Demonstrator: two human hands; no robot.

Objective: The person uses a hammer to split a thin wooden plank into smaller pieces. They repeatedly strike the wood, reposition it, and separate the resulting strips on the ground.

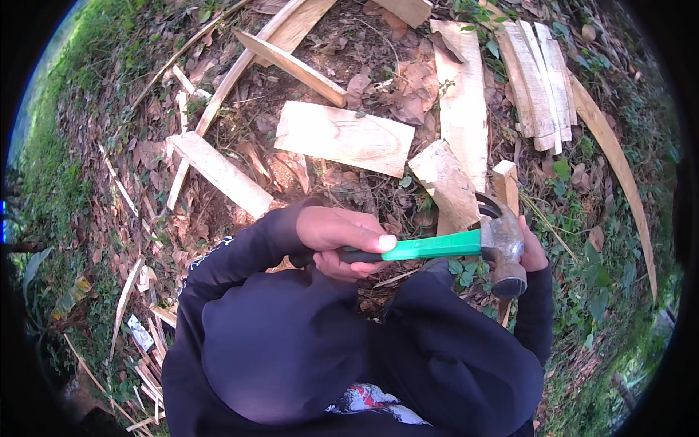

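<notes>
My left hand (338, 237) is closed around the black grip of a claw hammer (437, 246) with a green handle. The hammer lies level across my lap, its worn metal head to the right. Behind that head, my right hand (535, 246) is partly hidden; the fingers do not show well enough to tell what they hold. Right beside it stands a narrow wooden stick (505, 180), passing behind the hammer head. A short, rough-ended board (445, 186) lies tilted just beyond the hammer, touching or close to the claw.
Beyond my hands lie a flat board (342, 138), a long plank (464, 95) and several narrow slats (535, 84). A curved strip (619, 167) bends along the right. More boards (222, 175) lie at left on leaf-covered ground, with thin offcuts (149, 371) at lower left.
</notes>
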